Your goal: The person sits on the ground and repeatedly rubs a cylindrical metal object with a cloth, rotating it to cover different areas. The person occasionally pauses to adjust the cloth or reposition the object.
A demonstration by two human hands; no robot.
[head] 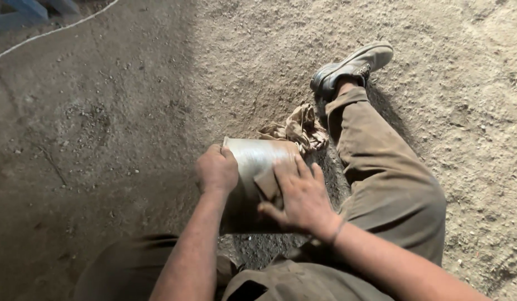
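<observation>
A shiny metal cylinder (257, 159) lies on its side on the dirt floor between my legs. My left hand (216, 169) grips its left rim and holds it steady. My right hand (300, 195) lies flat on the cylinder's side, fingers spread, pressing a small brownish piece of paper or cloth (267, 183) against the metal. The near end of the cylinder is in shadow under my arms.
A crumpled tan rag (297, 128) lies just beyond the cylinder. My right leg in brown trousers (386, 184) stretches out to a worn shoe (350, 68). A white cord (52, 30) crosses the upper left over gritty dirt ground.
</observation>
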